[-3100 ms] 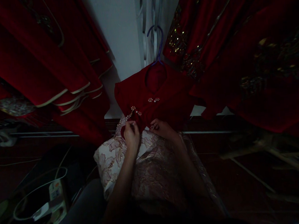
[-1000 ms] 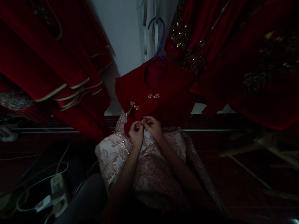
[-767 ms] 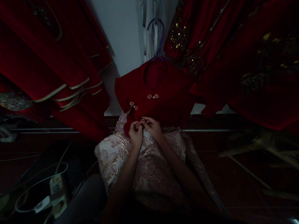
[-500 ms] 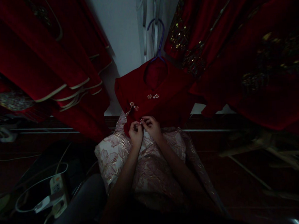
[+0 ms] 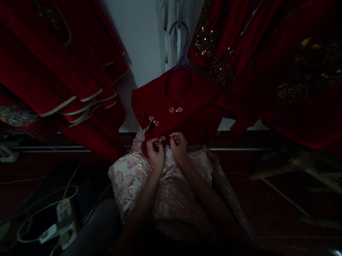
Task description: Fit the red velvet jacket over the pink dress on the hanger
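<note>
While the top (image 5: 185, 121) hangs on its hanger (image 5: 185, 43), the left hand (image 5: 155, 152) is clamped on cloth near the top's lower edge, finger and thumb drawn in just beside a beaded flower (image 5: 162, 138). Apart from it, the right hand (image 5: 179, 147) has its fingers curled at the top's lower part; it is too dark to tell whether they pinch anything. Higher on the top sits a clasp (image 5: 175, 110). Patterned fabric (image 5: 130, 173) spreads below the top, and garments (image 5: 58, 65) hang left and right of it.
</note>
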The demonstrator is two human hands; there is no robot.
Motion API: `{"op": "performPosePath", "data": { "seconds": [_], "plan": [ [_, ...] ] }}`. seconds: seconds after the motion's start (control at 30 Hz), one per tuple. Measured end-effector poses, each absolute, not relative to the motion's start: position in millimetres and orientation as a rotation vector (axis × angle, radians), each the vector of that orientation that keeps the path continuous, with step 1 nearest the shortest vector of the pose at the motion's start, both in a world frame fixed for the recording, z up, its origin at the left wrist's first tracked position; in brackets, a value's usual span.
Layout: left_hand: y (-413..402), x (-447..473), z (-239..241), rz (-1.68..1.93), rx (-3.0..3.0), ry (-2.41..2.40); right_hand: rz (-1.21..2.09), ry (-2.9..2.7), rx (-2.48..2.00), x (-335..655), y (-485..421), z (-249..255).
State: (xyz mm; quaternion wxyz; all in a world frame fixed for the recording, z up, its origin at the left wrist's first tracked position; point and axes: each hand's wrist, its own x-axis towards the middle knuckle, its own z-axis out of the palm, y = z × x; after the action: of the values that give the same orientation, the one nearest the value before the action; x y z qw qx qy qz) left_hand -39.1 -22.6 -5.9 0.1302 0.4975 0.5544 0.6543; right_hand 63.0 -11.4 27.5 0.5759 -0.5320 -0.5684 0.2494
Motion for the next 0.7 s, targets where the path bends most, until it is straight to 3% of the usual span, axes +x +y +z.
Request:
{"op": "performPosePath", "data": {
  "seconds": [0.7],
  "plan": [
    [-18,-34,-13,1.824,1.262,1.527,0.762,-1.338,-1.145,60,1,12]
  ]
}}
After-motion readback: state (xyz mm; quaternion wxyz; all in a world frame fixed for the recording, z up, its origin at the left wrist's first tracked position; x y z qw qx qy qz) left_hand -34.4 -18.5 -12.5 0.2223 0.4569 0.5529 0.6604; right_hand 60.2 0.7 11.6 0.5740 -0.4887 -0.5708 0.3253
